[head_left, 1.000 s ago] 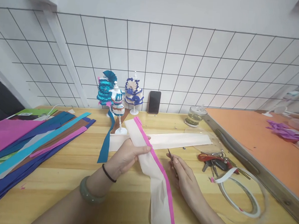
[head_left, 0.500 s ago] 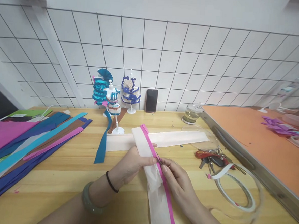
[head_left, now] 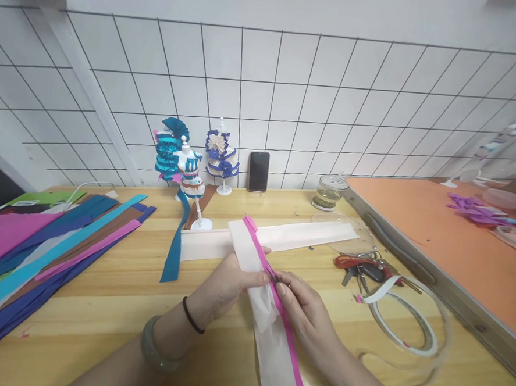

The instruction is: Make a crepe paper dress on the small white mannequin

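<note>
A long cream paper strip [head_left: 277, 345] with a bright pink edge band [head_left: 290, 343] runs from mid-table toward me, crumpled near its middle. My left hand [head_left: 233, 279] is closed on it, thumb on top and fingers underneath. At the pink edge, my right hand [head_left: 301, 306] pinches a small dark pointed metal tool [head_left: 272, 273]; its tip lies against the band, and its grip end is hidden by the fingers. Behind them, another cream strip [head_left: 312, 238] lies flat across the table. A teal strip [head_left: 172, 263] is left of it.
Coloured paper sheets [head_left: 58, 245] are piled at left. Small dress forms [head_left: 192, 168] in paper frills and a phone [head_left: 259, 171] stand at the back. To the right are a glass teapot [head_left: 328, 192], keys [head_left: 362, 269], a tape roll [head_left: 407, 324] and an orange board [head_left: 414, 214].
The view has shifted slightly, so the background things sit a little further left. Both hands keep their hold on the strip and tool, with almost no visible movement.
</note>
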Available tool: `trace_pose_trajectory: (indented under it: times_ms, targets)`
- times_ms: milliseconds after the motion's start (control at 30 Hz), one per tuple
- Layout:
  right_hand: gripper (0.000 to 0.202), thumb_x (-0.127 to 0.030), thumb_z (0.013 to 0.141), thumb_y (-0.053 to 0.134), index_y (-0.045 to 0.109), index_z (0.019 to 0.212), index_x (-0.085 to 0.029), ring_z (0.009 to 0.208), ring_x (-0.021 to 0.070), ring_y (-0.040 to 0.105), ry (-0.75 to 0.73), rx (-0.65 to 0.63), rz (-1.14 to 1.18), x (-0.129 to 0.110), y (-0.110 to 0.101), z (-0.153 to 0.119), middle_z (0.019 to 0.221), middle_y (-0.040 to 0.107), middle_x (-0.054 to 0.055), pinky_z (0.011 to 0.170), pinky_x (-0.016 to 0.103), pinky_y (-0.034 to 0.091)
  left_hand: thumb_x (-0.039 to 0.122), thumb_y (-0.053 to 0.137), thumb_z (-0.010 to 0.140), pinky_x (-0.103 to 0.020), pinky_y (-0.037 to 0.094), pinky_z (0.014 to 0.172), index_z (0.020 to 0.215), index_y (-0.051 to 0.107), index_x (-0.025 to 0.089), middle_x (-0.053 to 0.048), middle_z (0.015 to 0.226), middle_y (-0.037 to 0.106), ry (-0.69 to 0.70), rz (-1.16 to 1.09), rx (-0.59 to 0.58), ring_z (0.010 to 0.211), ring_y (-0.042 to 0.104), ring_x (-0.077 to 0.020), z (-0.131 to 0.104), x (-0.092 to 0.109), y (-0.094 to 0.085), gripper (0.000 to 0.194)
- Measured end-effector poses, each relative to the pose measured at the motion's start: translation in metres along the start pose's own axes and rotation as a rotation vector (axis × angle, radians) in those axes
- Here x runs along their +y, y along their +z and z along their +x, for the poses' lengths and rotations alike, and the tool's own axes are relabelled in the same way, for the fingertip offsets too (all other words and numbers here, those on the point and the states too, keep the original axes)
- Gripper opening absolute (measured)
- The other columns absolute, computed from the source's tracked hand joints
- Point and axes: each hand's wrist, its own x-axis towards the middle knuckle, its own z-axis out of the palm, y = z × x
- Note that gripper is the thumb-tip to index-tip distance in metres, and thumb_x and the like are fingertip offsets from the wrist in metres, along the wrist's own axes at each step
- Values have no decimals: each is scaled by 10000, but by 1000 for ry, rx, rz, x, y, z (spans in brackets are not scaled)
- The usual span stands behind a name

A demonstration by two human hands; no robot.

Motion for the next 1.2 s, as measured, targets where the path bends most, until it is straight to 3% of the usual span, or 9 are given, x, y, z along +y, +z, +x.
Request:
trace_pose_trajectory:
  times_ms: [367, 533, 633, 833, 1067, 1200]
  targets:
    - [238, -316, 907, 424, 610, 1037, -243, 987, 168, 581, 24, 27, 24, -3, 1, 1, 1041, 651, 39, 852, 255, 436, 145, 753, 606, -309, 433, 759, 1055, 548, 139, -45, 831, 649, -21, -13, 6, 794, 585, -166, -2, -1, 1, 493]
    - [270, -363, 895, 432, 615, 1014, -203, 957, 198, 599, 121, 41, 175, -5, 2, 3, 1010, 664, 59, 853, 302, 450, 148, 760, 596, -303, 441, 746, 1048, 554, 141, -41, 819, 651, -34, -21, 11, 780, 590, -166, -3, 2, 2, 496]
    - [329, -419, 879, 434, 613, 1016, -179, 973, 230, 602, 222, 117, 270, -4, 1, 3, 1011, 670, 80, 862, 350, 462, 156, 763, 591, -315, 441, 771, 1054, 559, 141, -68, 895, 658, -27, -8, 20, 839, 596, -192, -4, 1, 2, 505]
    - [418, -396, 687, 690, 599, 1036, -186, 1027, 260, 593, 277, 178, 350, -1, 8, 4, 1106, 647, 123, 856, 384, 489, 187, 762, 593, -321, 456, 760, 1055, 570, 146, -73, 896, 678, -27, 37, 54, 814, 620, -203, -3, 0, 1, 503]
    - [428, -312, 697, 686, 554, 1086, -193, 1011, 244, 601, 299, 118, 362, 0, 19, -1, 1180, 605, 141, 836, 387, 501, 338, 649, 735, -322, 484, 714, 947, 628, 102, -121, 882, 695, 41, 26, 220, 762, 636, -203, 4, 12, -10, 318]
    - [427, -322, 699, 684, 545, 1083, -196, 1039, 236, 579, 318, 80, 356, 2, 19, -1, 1208, 584, 132, 872, 389, 472, 329, 658, 728, -323, 499, 705, 856, 640, 89, -128, 834, 700, 51, 4, 230, 748, 643, -209, 5, 21, -18, 272]
